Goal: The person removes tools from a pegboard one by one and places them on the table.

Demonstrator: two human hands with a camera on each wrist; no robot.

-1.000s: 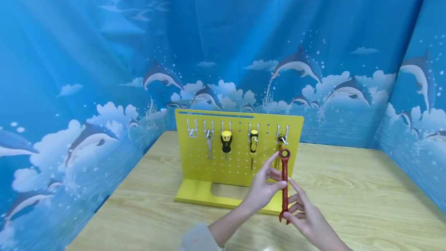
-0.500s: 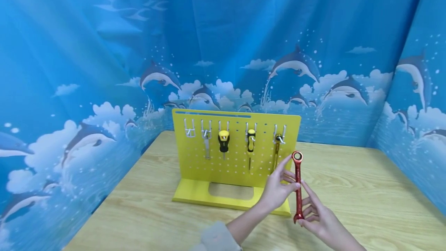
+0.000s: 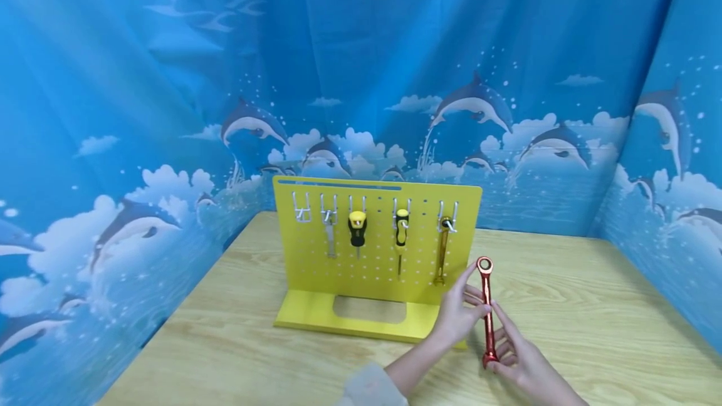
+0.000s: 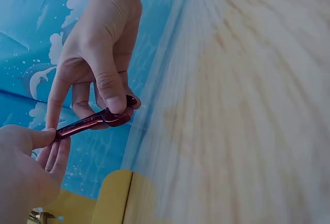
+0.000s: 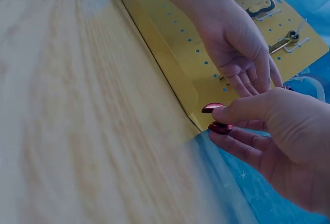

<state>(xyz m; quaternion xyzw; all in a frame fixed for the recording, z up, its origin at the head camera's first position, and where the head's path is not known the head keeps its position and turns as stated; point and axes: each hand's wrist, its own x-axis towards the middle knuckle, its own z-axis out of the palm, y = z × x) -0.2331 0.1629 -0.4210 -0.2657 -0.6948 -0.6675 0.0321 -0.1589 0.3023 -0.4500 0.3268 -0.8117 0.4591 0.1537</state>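
Note:
A glossy red combination wrench (image 3: 487, 298) stands nearly upright in front of the pegboard's right edge, its ring end up and open end down. My left hand (image 3: 458, 314) pinches the shaft around its middle, with the index finger stretched up to the ring. Lower down, my right hand (image 3: 526, 361) holds the open end between thumb and fingers. In the left wrist view the wrench (image 4: 82, 125) spans both hands. From the right wrist, only the two prongs of the wrench's open end (image 5: 220, 128) show well by the thumb; most of the shaft is hidden.
A yellow pegboard (image 3: 369, 277) stands on the wooden table (image 3: 237, 356). From its hooks hang a silver tool (image 3: 331, 240), a stubby screwdriver (image 3: 357, 235), a slimmer screwdriver (image 3: 402, 230) and a gold wrench (image 3: 442, 252). The leftmost hook (image 3: 303, 215) is bare. Dolphin-print curtains surround the table.
Both hands have carried the red wrench rightward and slightly down, off the front of the pegboard. The gold wrench behind now shows in full. The head view has shifted a little.

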